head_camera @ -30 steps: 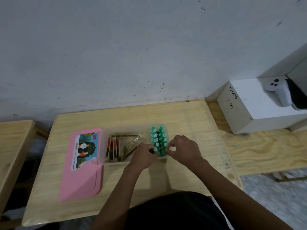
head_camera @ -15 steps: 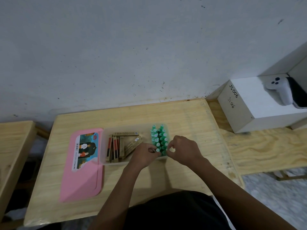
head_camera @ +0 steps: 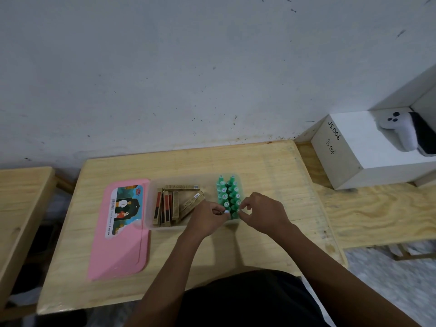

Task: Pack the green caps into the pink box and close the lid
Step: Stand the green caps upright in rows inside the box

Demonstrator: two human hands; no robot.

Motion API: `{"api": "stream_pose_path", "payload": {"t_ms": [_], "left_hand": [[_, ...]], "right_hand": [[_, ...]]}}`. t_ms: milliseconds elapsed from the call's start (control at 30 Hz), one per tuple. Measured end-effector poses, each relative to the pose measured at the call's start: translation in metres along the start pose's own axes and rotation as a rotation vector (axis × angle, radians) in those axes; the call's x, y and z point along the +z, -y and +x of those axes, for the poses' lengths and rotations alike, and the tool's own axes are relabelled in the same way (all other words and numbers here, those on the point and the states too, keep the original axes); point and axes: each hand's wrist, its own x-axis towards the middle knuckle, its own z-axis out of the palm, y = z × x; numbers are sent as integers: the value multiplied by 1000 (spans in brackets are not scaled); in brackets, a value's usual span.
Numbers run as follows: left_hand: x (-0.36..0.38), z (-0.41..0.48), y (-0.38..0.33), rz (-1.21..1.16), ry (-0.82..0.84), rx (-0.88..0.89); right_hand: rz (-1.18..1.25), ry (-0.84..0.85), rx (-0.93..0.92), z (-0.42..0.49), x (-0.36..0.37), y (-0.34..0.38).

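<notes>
Several green caps (head_camera: 228, 193) stand upright in two tight rows at the right end of a translucent box (head_camera: 151, 208). My left hand (head_camera: 207, 219) and my right hand (head_camera: 262, 212) meet at the near end of the rows, fingertips pinched on the nearest green caps. The pink lid (head_camera: 122, 251), with a picture label, lies flat on the table just left of the box. The near wall of the box is partly hidden behind both hands.
Several gold and red slim cartons (head_camera: 172, 206) fill the left part of the box. The wooden table (head_camera: 271, 166) ends at a wall behind. A white box (head_camera: 349, 156) marked JS006 carries a white controller (head_camera: 398, 131) at the right. Another wooden table (head_camera: 21, 190) stands at the left.
Both hands have stayed at the near end of the cap rows, drawing slightly closer together. The lid and the cartons have not moved.
</notes>
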Motion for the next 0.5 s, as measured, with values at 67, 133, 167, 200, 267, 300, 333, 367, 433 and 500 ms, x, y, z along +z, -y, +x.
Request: {"api": "stream_pose_path", "payload": {"t_ms": [67,133,167,200,267,300,333,367,433,500], "left_hand": [[0,0,2,-5,6,-8],[-1,-1,2,-7,13,-7],[-2,-2,2,-6,14,-6],[-4,-2,3,-7,18,-8],[-9,-5,5,-12,19,-16],[-13,-6,5,-19,10,-15],[-18,-7,8,-29,-11,-9],[-24,-7,10,-38,-51,4],[-38,-8,13,-53,-200,25],[-54,-10,19,-32,-437,-4]], "right_hand": [[22,-11,7,-2,0,-1],[33,-38,12,-4,-2,0],[35,-55,12,-5,-2,1],[40,-70,10,-5,-3,2],[58,-99,4,-5,-5,4],[68,-114,1,-5,-5,6],[79,-130,-4,-4,-6,8],[90,-144,-12,-3,-6,11],[104,-168,-41,-2,-5,18],[108,-180,-86,1,-5,26]]}}
